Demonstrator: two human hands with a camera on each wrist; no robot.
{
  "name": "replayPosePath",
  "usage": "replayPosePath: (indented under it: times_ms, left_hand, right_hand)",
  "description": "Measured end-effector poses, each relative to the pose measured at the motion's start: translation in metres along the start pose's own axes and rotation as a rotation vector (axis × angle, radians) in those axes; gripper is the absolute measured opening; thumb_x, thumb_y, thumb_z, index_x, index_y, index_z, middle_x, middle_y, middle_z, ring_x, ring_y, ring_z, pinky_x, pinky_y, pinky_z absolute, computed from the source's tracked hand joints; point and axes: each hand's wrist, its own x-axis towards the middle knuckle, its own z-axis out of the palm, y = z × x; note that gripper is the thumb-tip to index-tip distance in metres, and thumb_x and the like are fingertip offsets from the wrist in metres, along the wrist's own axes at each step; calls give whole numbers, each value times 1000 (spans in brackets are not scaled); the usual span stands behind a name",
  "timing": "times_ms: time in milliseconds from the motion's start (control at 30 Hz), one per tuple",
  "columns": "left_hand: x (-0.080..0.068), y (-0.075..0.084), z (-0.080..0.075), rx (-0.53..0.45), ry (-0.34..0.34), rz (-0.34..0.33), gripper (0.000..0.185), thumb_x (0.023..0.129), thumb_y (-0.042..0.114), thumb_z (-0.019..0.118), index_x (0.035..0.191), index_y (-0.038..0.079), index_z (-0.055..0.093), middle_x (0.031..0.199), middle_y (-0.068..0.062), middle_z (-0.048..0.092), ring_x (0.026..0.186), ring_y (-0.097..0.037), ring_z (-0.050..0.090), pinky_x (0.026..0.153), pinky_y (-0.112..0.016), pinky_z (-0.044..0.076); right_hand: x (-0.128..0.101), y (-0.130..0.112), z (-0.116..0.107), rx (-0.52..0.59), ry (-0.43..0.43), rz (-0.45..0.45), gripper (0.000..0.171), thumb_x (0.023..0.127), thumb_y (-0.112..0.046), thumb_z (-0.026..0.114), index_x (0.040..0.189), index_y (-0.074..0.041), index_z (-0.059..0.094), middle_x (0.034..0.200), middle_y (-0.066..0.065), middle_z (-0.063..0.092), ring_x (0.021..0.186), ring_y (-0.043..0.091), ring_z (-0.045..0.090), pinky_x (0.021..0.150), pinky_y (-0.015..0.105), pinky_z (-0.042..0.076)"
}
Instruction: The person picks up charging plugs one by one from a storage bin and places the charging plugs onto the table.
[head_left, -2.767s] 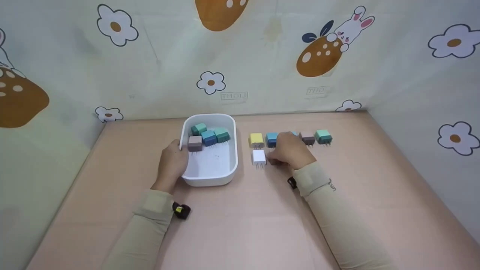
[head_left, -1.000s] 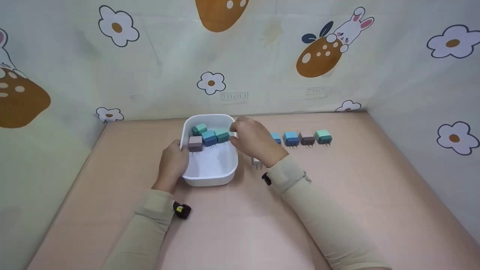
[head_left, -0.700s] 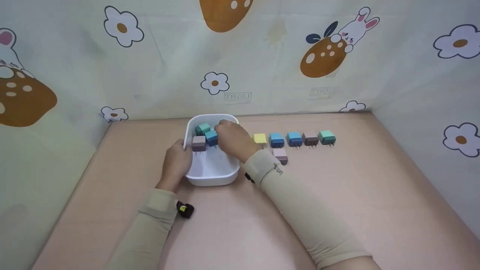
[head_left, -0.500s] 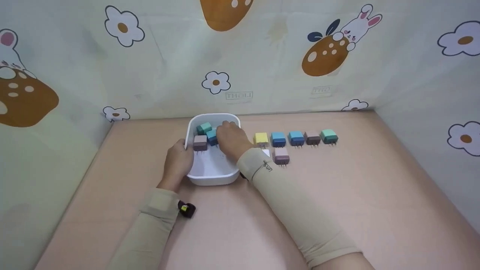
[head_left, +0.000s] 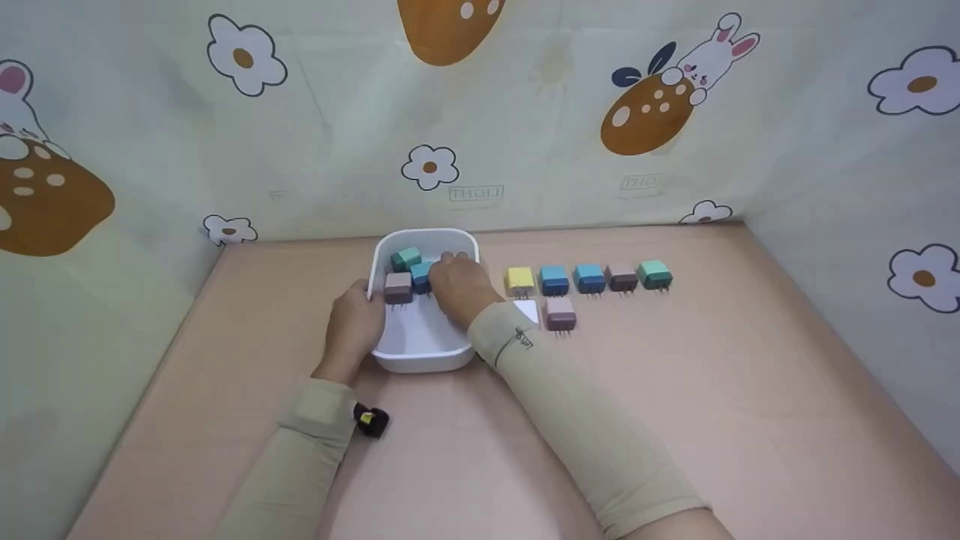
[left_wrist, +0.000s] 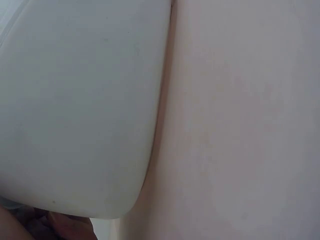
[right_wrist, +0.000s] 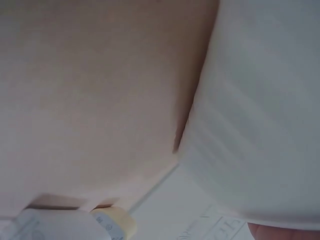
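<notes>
Hands first: the left hand holds the left wall of a white tub just left of the frame's centre, fingers curled against its side. The right hand reaches into the tub from the right, its fingers bent down over the plugs at the far end; whether it already pinches one I cannot tell, since the hand covers the spot.

Inside the tub a green plug sits at the back, a blue plug lies partly under the right hand's fingers, and a brown plug stands at the left, prongs toward the viewer.

To the right of the tub, on the pink table, a row of five plugs runs across mid-frame: yellow, blue, blue, brown and green. A second row below it has begun, with a white plug partly hidden by the sleeve and a mauve plug beside it.

By my reading, seven plugs are laid out and at least three remain in the tub, so the work looks well past halfway.
</notes>
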Motion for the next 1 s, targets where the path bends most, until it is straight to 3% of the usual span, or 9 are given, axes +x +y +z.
replayPosePath:
  times_ms: [333,500,733,1000]
  left_hand:
    - [-1,1,1,7,-5,-8,49,116,25,38,152,-5,50,146,-26,61,134,-41,60,115,-56,46]
    - [-2,2,1,5,-9,-16,48,116,25,38,151,-5,50,146,-25,61,134,-41,60,115,-55,46]
    - [-2,-1,2,-4,-2,-8,49,116,26,39,151,-5,50,145,-25,62,132,-40,61,114,-56,47]
    - [0,0,1,37,4,-8,49,114,27,37,146,-6,54,140,-26,65,124,-39,64,108,-56,51]
  right_hand:
    - [-6,-4,-2,58,73,24,28,110,-16,57,130,-1,69,112,12,69,93,23,72,84,34,64]
    - [-7,-6,-3,71,33,37,30,111,-18,53,130,0,69,111,12,68,94,23,71,86,34,63]
    - [-7,-6,-5,187,24,69,25,110,-17,56,127,-3,66,110,10,69,98,22,70,93,35,61]
    - [-7,-10,-11,130,105,102,21,106,-15,63,122,-3,69,105,10,69,90,20,72,82,33,64]
